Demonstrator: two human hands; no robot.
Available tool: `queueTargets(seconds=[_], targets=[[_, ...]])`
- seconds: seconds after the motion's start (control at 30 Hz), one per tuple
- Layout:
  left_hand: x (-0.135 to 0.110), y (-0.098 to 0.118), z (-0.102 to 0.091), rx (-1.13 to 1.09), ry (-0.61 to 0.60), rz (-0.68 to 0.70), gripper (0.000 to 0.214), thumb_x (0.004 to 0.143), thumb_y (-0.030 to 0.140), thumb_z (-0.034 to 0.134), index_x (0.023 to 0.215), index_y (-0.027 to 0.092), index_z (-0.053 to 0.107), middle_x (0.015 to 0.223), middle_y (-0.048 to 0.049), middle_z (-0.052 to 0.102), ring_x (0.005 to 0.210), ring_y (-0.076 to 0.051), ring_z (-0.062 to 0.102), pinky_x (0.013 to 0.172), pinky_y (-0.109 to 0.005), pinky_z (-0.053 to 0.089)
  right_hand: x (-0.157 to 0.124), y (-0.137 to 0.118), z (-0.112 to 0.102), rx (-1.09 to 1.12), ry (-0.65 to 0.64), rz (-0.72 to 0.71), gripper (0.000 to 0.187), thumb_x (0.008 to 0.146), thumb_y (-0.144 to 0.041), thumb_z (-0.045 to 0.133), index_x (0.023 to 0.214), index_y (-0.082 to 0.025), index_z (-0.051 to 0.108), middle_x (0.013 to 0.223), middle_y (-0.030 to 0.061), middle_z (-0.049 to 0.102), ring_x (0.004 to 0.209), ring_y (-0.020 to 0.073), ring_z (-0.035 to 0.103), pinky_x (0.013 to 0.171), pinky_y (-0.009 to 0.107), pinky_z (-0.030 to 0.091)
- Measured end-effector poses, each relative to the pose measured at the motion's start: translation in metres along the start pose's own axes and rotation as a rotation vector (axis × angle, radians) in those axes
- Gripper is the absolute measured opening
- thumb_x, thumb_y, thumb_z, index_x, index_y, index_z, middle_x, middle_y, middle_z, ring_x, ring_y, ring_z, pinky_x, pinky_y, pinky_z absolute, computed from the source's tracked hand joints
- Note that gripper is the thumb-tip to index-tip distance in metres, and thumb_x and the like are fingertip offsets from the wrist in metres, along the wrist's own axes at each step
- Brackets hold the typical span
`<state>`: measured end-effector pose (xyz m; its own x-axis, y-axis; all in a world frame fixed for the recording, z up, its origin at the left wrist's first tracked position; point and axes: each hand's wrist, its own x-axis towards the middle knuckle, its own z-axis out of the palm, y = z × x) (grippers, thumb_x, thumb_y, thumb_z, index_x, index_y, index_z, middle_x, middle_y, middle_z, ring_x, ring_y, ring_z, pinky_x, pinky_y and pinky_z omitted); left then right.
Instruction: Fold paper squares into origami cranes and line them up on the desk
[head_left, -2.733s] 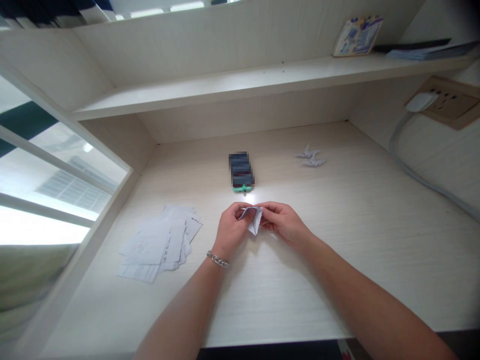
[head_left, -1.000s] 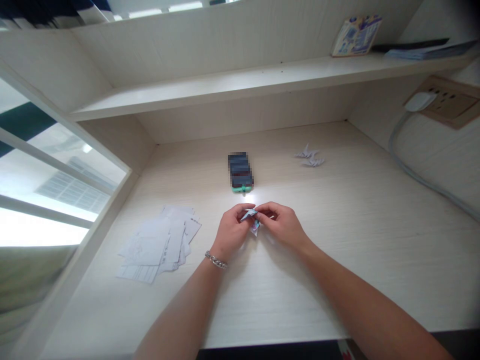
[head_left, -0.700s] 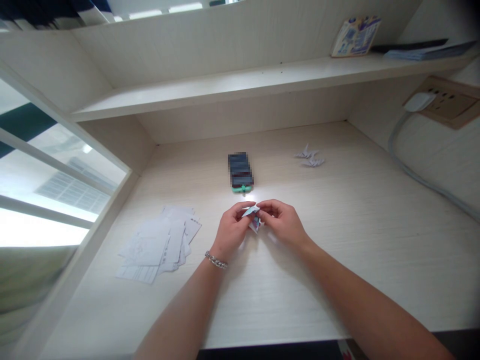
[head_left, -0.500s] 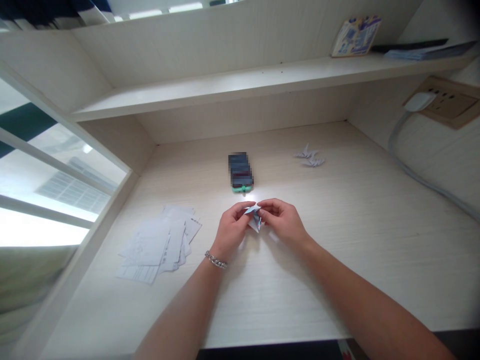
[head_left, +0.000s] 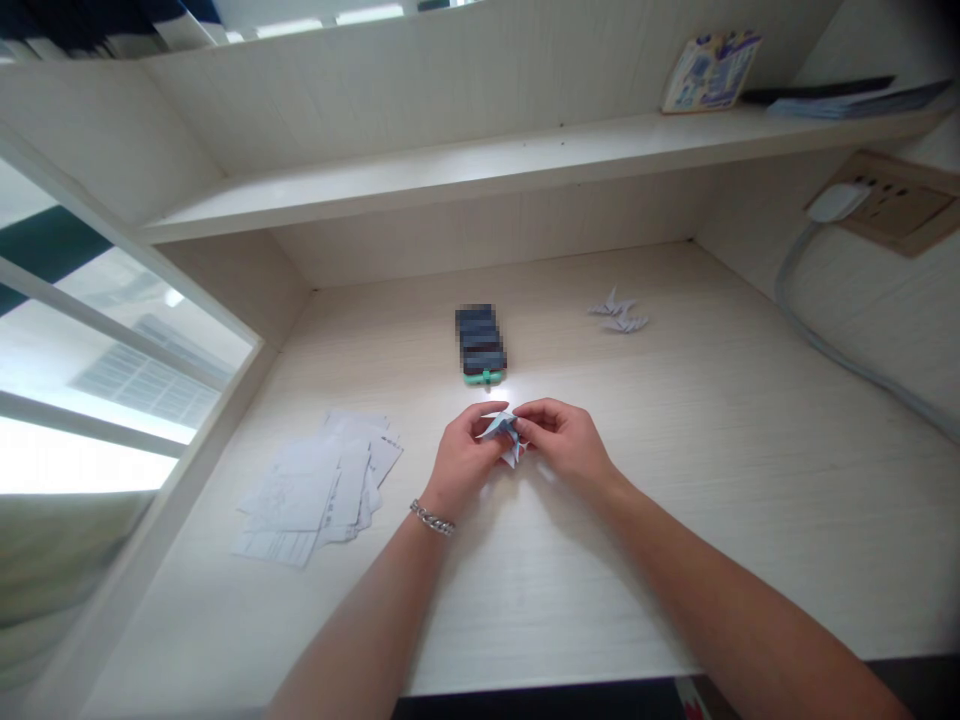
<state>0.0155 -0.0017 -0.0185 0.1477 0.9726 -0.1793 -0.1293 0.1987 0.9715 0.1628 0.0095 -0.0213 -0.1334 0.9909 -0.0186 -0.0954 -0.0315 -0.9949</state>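
Between my two hands is a small piece of folded paper [head_left: 504, 428], white with pale blue faces and pointed flaps. My left hand [head_left: 466, 447], with a chain bracelet [head_left: 432, 518] at the wrist, pinches it from the left, fingers behind and thumb in front. From the right, my right hand [head_left: 562, 436] grips it between thumb and fingertips. One point of the paper hangs below the thumbs. Part of the paper is hidden by my fingers. Finished-looking folded paper figures [head_left: 621, 312] with sharp points lie farther back on the right.
A loose stack of paper sheets [head_left: 307, 480] lies on the desk [head_left: 675, 400] at left. Beyond my hands is a blurred-out dark device [head_left: 481, 338] with a green edge. A shelf [head_left: 420, 180] spans the back, holding a small box [head_left: 711, 73]. A plugged-in cable [head_left: 825, 345] runs down the right wall.
The folded paper has turned slightly, and a wider flap now shows toward my left hand. My left thumb has shifted a little lower and to the right; my right hand stays nearly still.
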Motion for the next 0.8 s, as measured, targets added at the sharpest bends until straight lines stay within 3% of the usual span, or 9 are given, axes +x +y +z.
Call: queueTargets(seconds=[0.3,0.8], targets=[[-0.005,0.012,0.008,-0.256,0.004,-0.113,0.053,0.06,0.007,0.069,0.11,0.016,0.054,0.087,-0.0046,0.061,0.07,-0.015,0.061,0.067,-0.034,0.054,-0.001,0.001,0.001,-0.163,0.07,-0.096,0.018,0.073,-0.031,0.066,0.083,-0.017,0.069,0.082,0.0065,0.07,0.072,0.0186,0.064,0.066,0.03,0.051],[-0.007,0.013,0.001,-0.264,-0.12,-0.134,0.068,0.053,0.001,0.072,0.116,0.019,0.053,0.099,-0.0057,0.06,0.08,-0.016,0.062,0.077,-0.036,0.053,0.001,0.002,-0.002,-0.184,0.1,-0.115,0.016,0.074,-0.03,0.065,0.083,-0.017,0.069,0.078,0.0065,0.07,0.069,0.0189,0.063,0.065,0.031,0.05]])
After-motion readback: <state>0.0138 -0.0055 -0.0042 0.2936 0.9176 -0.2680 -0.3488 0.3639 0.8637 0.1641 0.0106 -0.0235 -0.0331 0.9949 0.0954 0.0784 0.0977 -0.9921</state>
